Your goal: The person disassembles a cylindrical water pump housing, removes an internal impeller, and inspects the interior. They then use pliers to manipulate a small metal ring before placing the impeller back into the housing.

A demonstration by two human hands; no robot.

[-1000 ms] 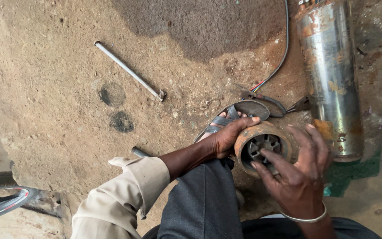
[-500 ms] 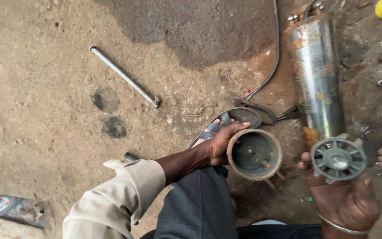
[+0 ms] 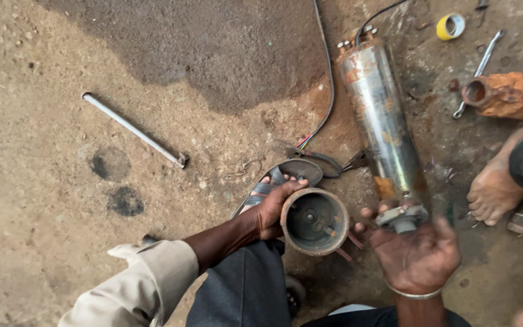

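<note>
A long grey metal rod (image 3: 133, 129) lies on the dirt floor (image 3: 43, 200) far to the left. Near the middle, the left hand (image 3: 275, 206) grips the side of a round rusty metal cup (image 3: 314, 221), its fingers closed on the rim. Just to the right, the right hand (image 3: 416, 254) has its fingers curled around a small grey metal disc part (image 3: 402, 217). Half a second ago that part was held up flat; now it sits low by the end of the long silver pump tube (image 3: 379, 118). A yellow tape roll (image 3: 450, 26) lies top right, near a rusty orange pipe (image 3: 506, 94) and someone's bare foot (image 3: 494, 188).
</note>
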